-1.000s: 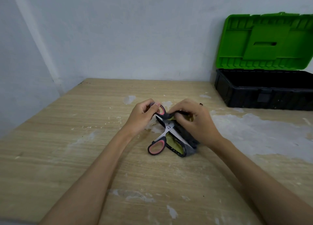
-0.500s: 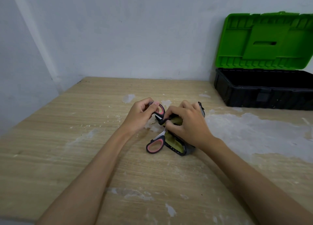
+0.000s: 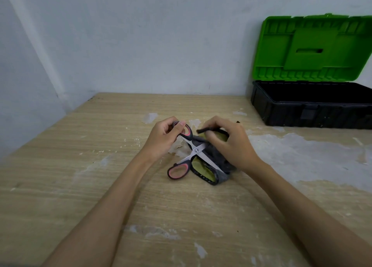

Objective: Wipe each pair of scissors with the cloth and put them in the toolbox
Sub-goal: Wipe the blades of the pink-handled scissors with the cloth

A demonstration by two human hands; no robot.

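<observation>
- Scissors with black-and-pink handles and bare steel blades [image 3: 196,150] lie spread wide open near the middle of the bench, their blades resting on the cloth.
- Left hand [image 3: 164,139] has its grip curled round the far handle loop, thumb on top of the ring, holding that handle just off the surface.
- Near handle loop lies flat on the wood, free of either hand.
- Right hand [image 3: 229,144] has its grip bent over the dark grey cloth with a yellow-green inner face [image 3: 216,166], fingertips pinching a rolled dark edge of it at the far side; the palm covers the tip of one blade.
- One long blade runs across the cloth toward the person and stays in plain sight.
- Both forearms reach in from the near edge.
- Bench, pale wood grain with white scraped patches [image 3: 100,186], carries everything.
- Black plastic toolbox with a bright green lid [image 3: 310,109] stands at the far right against the wall, lid upright, well apart from the hands.
</observation>
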